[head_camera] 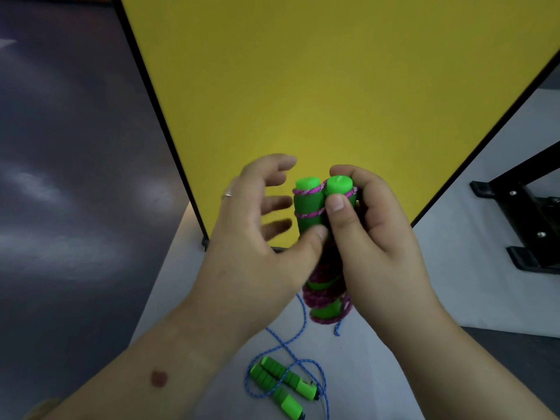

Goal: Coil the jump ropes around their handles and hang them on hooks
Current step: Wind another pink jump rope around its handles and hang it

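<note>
Two green foam handles stand side by side and upright, wound with a pink-purple jump rope (312, 207). My right hand (372, 237) is shut around this bundle, thumb pressed on the front of the right handle. My left hand (257, 234) is next to it, fingers spread apart and thumb touching the left handle's lower part. More pink rope coils hang dark below my hands. On the white table surface (472, 286) below lies a second jump rope (281, 383) with green handles and a loose blue-white cord.
A yellow board (333, 86) with a black frame stands upright behind the hands. A black metal bracket with screws (527, 225) sits on the table at the right. Dark floor lies to the left. No hooks are in view.
</note>
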